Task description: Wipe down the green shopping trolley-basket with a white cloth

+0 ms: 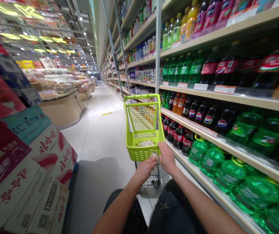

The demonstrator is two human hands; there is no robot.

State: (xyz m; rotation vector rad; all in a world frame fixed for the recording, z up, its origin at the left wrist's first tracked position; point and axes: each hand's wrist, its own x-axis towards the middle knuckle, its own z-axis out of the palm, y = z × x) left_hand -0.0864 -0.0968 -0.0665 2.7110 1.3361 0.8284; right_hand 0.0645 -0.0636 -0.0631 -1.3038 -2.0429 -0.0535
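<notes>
A small shopping cart with a lime-green plastic basket [139, 153] stands in the aisle just ahead of my knees. My left hand [148, 165] is closed at the basket's near right side, its fingertips on a small crumpled whitish wad [155, 157] whose kind I cannot make out. Beside it, my right hand [166, 158] curls its fingers over the basket's near right corner. The two hands almost meet around the wad. Some pale, flat pieces [146, 143] lie on the basket floor. Below, a dark caster wheel [156, 184] shows.
Shelves of soft-drink bottles [227, 169] line the right side, close to the cart. Stacked drink cartons [49, 152] stand at the left. Farther along are a rounded display counter [63, 109] and a slanted metal ladder rail [112, 48]. The tiled aisle [98, 130] runs straight ahead.
</notes>
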